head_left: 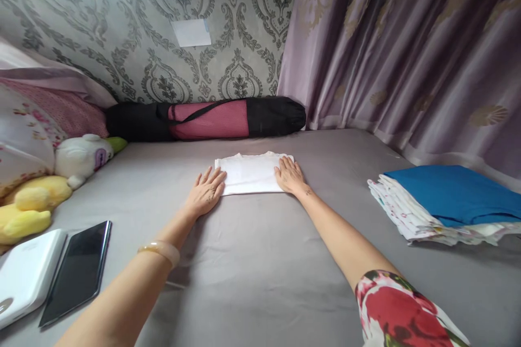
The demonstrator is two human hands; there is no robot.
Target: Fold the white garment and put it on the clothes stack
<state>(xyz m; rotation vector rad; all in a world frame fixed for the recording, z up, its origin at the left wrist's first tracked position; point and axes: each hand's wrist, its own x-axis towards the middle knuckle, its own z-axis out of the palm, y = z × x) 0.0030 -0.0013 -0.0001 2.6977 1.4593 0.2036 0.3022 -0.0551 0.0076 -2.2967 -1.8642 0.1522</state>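
A white folded garment lies flat on the grey bed sheet, its long side running left to right. My left hand rests on its left end, palm down with the fingers stretched out. On the right end lies my right hand, also flat, with its fingers extended. Neither hand grips the cloth. Along the garment's far edge, the outline is slightly uneven, while the near edge is straight.
To the right sits a stack of folded clothes, a blue one on top. A black and pink bag lies along the wall. At left are plush toys, a white device and a black phone. Purple curtains hang at right.
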